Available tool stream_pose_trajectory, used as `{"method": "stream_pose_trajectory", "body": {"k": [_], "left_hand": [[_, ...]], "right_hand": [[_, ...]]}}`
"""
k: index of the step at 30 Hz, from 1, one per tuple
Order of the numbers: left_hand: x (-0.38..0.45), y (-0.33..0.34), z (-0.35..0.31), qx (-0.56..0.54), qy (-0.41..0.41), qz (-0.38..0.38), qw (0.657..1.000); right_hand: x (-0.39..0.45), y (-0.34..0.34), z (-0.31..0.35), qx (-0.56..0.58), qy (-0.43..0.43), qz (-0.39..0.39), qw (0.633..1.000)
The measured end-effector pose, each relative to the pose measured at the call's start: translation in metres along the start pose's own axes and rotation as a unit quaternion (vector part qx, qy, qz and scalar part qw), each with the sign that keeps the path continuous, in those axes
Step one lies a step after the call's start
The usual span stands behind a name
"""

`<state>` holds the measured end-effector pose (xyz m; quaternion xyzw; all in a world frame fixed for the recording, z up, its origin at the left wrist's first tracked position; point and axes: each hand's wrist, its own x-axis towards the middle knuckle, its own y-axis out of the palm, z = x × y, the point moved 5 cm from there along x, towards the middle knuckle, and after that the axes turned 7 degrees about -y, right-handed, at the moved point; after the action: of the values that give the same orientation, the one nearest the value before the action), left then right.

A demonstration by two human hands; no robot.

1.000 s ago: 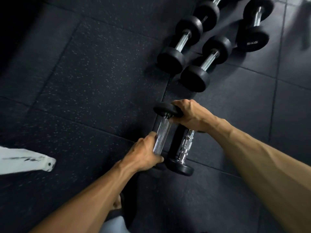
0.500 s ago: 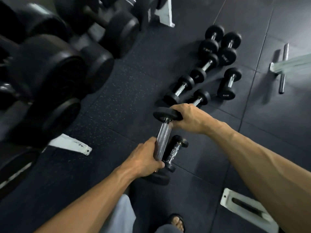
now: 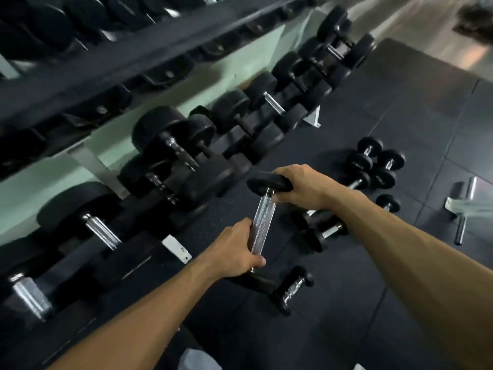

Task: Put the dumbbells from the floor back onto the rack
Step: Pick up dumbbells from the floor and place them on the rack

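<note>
Above the rubber floor, just off the front edge of the rack, I hold one dumbbell in the air with both hands. My left hand is wrapped round the lower part of the knurled chrome handle; my right hand has its fingers curled over the upper head. Its long axis runs steeply, the upper head tipped away from me and a little toward the rack, the lower head near my left wrist. I judge this the carry step. Next it needs turning level, crosswise to the rails, over a free cradle that I cannot yet pick out. Other floor dumbbells lie beyond, near the rack's far end.
</note>
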<state>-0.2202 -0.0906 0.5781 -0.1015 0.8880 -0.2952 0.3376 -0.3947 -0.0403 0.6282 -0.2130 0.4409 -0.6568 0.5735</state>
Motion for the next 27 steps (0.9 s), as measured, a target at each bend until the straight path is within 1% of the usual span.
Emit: {"method": "stream_pose_trajectory", "body": {"k": [3,7,12,15,21,27], "left_hand": [[-0.007,-0.053,-0.001,0.000,0.001,-0.029,1.000],[-0.010,-0.124,0.015,-0.013,-0.009,-0.054,0.998],[-0.014,-0.212,0.042,-0.027,-0.019,-0.103,0.994],[-0.016,-0.258,0.059,-0.025,-0.038,-0.134,0.990],[-0.005,-0.328,0.095,-0.057,-0.089,-0.180,0.978],[0.030,-0.378,0.124,-0.141,-0.134,-0.228,0.954]], "right_hand": [[0.035,-0.030,0.038,-0.014,-0.022,-0.003,1.000],[0.088,-0.063,0.093,-0.040,-0.052,-0.002,0.998],[0.161,-0.091,0.162,-0.064,-0.107,-0.013,0.992],[0.205,-0.100,0.199,-0.076,-0.140,-0.009,0.987],[0.294,-0.109,0.256,-0.114,-0.221,0.007,0.969],[0.389,-0.112,0.289,-0.124,-0.280,0.066,0.949]]}}
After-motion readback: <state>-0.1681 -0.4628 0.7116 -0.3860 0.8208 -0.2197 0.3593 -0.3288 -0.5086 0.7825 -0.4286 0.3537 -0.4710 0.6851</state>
